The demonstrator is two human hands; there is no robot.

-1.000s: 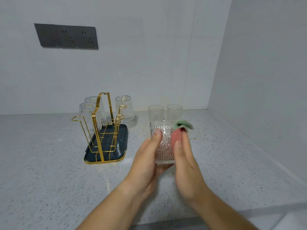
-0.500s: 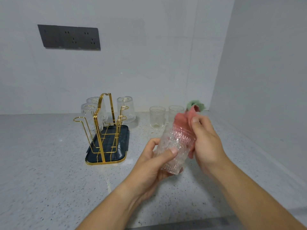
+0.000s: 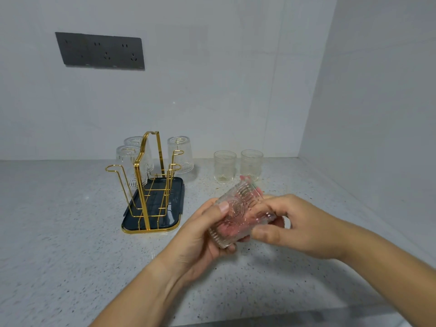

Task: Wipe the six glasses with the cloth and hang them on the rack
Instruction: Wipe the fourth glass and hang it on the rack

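white walls [image 3: 212,79], grey socket panel [image 3: 100,51], speckled countertop [image 3: 59,244].

Soft, even light fills the white corner, leaving only faint shadows on the speckled counter [image 3: 70,256]; the held glass [image 3: 238,215] is smeared by motion blur, and wide-angle distortion bends lines near the edges

No readable text, label, brand or number appears on anything here.

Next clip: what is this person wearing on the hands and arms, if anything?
Nothing visible. The left hand and right hand are bare, without gloves, rings, watch or bracelets; both forearms are uncovered to the frame edge, no sleeve showing.
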